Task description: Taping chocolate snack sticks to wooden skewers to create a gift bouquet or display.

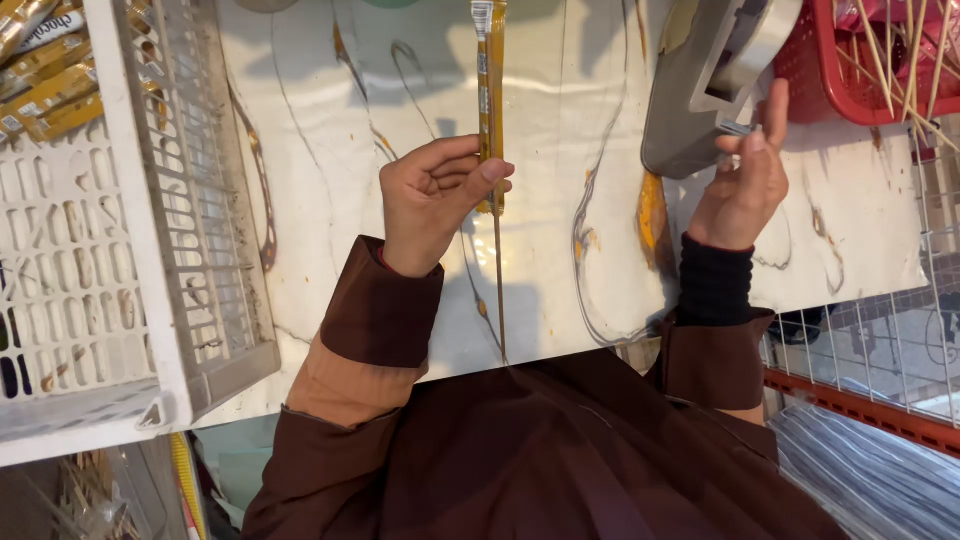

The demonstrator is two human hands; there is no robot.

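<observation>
My left hand [435, 198] pinches a long thin skewer stick in a clear wrapper with a yellow-brown filling [490, 90], held upright over the white marbled table [330, 120]; the bare stick end [500, 290] points toward me. My right hand [748, 175] reaches up to a grey tape dispenser [700, 80], its fingertips at the strip of clear tape by the cutter.
A white plastic crate [150, 250] stands at the left, holding several yellow wrapped sticks [45, 75] in its far corner. A red basket [860, 70] with bare wooden skewers sits at the far right. A white wire rack [880, 340] lies below the table's right edge.
</observation>
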